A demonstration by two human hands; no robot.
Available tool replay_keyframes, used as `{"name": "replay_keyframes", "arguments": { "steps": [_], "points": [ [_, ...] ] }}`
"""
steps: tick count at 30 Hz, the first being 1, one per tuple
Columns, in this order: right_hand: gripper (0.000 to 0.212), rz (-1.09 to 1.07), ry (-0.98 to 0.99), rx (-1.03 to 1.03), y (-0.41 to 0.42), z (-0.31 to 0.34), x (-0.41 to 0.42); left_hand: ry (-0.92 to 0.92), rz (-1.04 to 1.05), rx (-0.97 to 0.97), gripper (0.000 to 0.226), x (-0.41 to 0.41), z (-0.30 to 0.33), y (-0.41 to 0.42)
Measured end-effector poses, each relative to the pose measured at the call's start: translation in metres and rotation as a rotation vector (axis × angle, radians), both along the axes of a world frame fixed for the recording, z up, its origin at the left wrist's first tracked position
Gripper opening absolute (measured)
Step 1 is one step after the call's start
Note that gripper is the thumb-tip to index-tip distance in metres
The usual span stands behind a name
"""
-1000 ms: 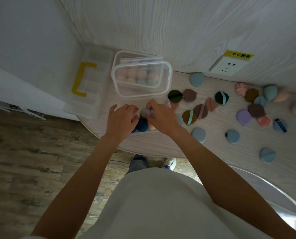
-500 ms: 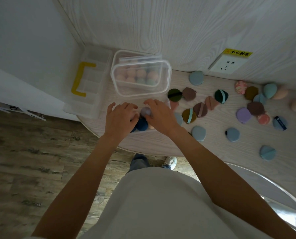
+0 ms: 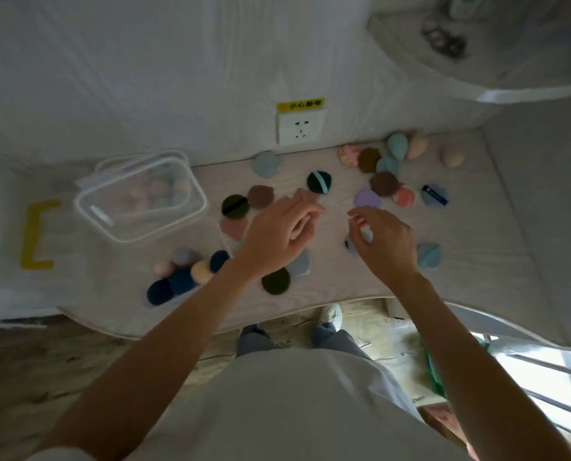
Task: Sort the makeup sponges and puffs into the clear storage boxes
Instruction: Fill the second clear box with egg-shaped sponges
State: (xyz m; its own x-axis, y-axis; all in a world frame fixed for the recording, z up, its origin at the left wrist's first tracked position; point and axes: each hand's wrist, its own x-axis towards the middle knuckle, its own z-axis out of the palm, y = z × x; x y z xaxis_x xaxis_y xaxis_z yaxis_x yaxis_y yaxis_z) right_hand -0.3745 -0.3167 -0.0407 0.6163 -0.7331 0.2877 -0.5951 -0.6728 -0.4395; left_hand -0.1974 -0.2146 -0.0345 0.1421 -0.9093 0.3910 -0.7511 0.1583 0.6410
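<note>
The makeup puffs are flat, soft-looking discs, several crossed by a ribbon strap; the sponges are plump egg or teardrop shapes in matte foam. They lie spread over the pale wood-grain worktop (image 3: 470,227).

Near the front edge, left of centre, a cluster of about six rounded sponges (image 3: 186,274) sits together: three navy, two peach and one lilac-grey. They appear to lie in a low clear tray, though the blur leaves that unsure. Behind them stands a clear plastic storage box with a white rim (image 3: 141,201), holding a blurred heap of pink, peach and pale teal sponges too soft to count. A yellow bracket-shaped handle (image 3: 37,236) lies at far left.

Along the back right are two peach egg sponges (image 3: 417,146) and one teal teardrop sponge (image 3: 397,146). Among the loose puffs are a dark green puff with a teal strap (image 3: 319,182), an olive puff with a black strap (image 3: 235,206), a lilac round puff (image 3: 368,199) and a plain dark olive puff (image 3: 276,281).

The left hand (image 3: 277,237) hovers over the middle puffs, fingers loosely curled and spread, gripping nothing visible. The right hand (image 3: 382,241) pinches a pale blue puff (image 3: 360,239) between thumb and fingers.

A white wall socket (image 3: 299,129) carries a yellow label with black Chinese characters (image 3: 300,104), too blurred to read.
</note>
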Motion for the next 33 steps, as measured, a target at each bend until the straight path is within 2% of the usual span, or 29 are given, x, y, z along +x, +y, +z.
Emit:
{"name": "replay_keyframes", "arguments": {
  "steps": [5,7,11,13,15,17,19,21,24,26,29,33],
  "points": [
    [0.036,-0.124,0.154,0.023,-0.099,-0.014,-0.087,-0.04,-0.099,0.308,0.037,-0.049,-0.033,-0.124],
    [0.032,-0.159,0.164,0.076,-0.143,-0.025,-0.108,-0.052,-0.063,0.397,0.043,-0.064,-0.046,-0.171],
    [0.05,-0.208,0.277,0.307,-0.212,-0.041,-0.11,-0.05,0.047,0.417,0.053,-0.08,-0.058,-0.234],
    [0.057,-0.182,0.374,0.456,-0.233,-0.051,-0.101,-0.141,0.037,0.43,0.059,-0.08,-0.063,-0.255],
    [0.054,-0.14,0.446,0.499,-0.242,-0.063,-0.095,-0.233,-0.005,0.466,0.063,-0.078,-0.068,-0.274],
    [0.046,-0.123,0.4,0.432,-0.24,-0.07,-0.096,-0.344,-0.001,0.529,0.059,-0.078,-0.072,-0.285],
    [0.034,-0.131,0.233,0.341,-0.228,-0.07,-0.103,-0.489,0.05,0.555,0.05,-0.078,-0.074,-0.287],
    [0.024,-0.102,0.113,0.245,-0.21,-0.062,-0.109,-0.558,0.103,0.557,0.045,-0.077,-0.073,-0.283],
    [0.014,-0.013,0.06,0.143,-0.175,-0.048,-0.114,-0.458,0.174,0.497,0.042,-0.076,-0.063,-0.264],
    [0.016,0.003,0.123,0.097,-0.153,-0.051,-0.116,-0.289,0.219,0.331,0.038,-0.079,-0.053,-0.239],
    [0.021,-0.028,0.165,0.243,-0.13,-0.06,-0.115,-0.004,0.275,0.135,0.039,-0.086,-0.033,-0.175],
    [0.021,-0.034,-0.003,0.358,-0.107,-0.049,-0.101,0.355,0.484,0.122,0.038,-0.1,-0.013,-0.084]
  ]
}}
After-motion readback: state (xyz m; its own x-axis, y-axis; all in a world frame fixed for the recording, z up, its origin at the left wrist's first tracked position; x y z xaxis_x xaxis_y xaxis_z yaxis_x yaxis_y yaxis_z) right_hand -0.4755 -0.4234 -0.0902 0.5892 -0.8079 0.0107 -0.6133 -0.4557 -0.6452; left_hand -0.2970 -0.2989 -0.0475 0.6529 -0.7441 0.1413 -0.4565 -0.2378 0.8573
